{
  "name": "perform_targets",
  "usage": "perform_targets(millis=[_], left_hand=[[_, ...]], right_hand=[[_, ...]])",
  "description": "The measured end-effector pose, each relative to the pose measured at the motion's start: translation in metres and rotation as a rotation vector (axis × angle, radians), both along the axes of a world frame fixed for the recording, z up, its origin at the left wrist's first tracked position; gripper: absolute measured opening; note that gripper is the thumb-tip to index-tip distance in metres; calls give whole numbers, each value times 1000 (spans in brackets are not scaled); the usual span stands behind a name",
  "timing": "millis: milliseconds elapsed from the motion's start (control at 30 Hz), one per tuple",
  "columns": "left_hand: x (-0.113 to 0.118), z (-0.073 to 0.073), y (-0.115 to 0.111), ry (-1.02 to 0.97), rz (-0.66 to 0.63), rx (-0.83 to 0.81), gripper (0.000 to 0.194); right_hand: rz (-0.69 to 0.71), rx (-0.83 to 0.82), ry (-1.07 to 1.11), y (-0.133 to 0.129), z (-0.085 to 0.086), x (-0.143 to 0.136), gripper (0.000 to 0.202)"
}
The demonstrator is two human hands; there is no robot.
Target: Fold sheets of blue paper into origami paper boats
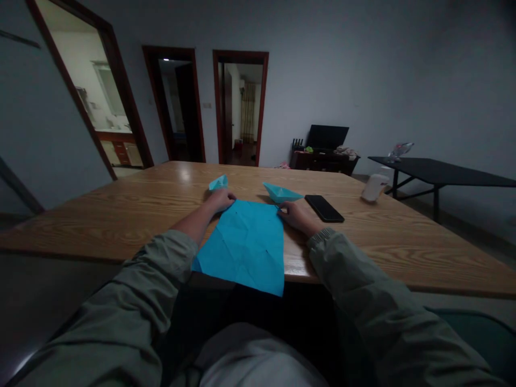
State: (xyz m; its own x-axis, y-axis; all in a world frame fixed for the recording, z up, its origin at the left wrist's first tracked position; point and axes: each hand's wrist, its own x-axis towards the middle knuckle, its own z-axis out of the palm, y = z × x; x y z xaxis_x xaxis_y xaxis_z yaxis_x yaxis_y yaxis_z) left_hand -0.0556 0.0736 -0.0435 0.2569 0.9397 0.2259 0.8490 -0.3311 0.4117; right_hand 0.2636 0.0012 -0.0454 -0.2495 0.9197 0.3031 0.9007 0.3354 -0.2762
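A creased sheet of blue paper [248, 242] lies on the table, its near edge hanging over the table's front. My left hand [221, 199] pinches the sheet's far left corner. At the far right corner, my right hand [296, 215] has its fingers closed on the paper's edge. Just beyond my left hand sits a folded light-blue paper piece [218, 183], partly hidden by that hand. A folded light-blue paper boat [282, 193] stands beyond the sheet, close to my right hand.
A black phone [324, 208] lies right of my right hand on the wooden table [403, 236]. Farther right stands a pale bottle [374, 187]. A black table [447, 171] is at the right, and a cabinet with a monitor [327, 137] stands by the wall.
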Motion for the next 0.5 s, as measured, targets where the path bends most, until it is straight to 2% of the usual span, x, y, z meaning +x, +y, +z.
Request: perform_targets(millis=[133,500], left_hand=[[0,-4,3,63,-17,18,29],[0,-3,-3,107,-61,25,27]], right_hand=[[-24,15,-17,1,-3,0,29],[134,-8,-71,-9,4,-2,23]])
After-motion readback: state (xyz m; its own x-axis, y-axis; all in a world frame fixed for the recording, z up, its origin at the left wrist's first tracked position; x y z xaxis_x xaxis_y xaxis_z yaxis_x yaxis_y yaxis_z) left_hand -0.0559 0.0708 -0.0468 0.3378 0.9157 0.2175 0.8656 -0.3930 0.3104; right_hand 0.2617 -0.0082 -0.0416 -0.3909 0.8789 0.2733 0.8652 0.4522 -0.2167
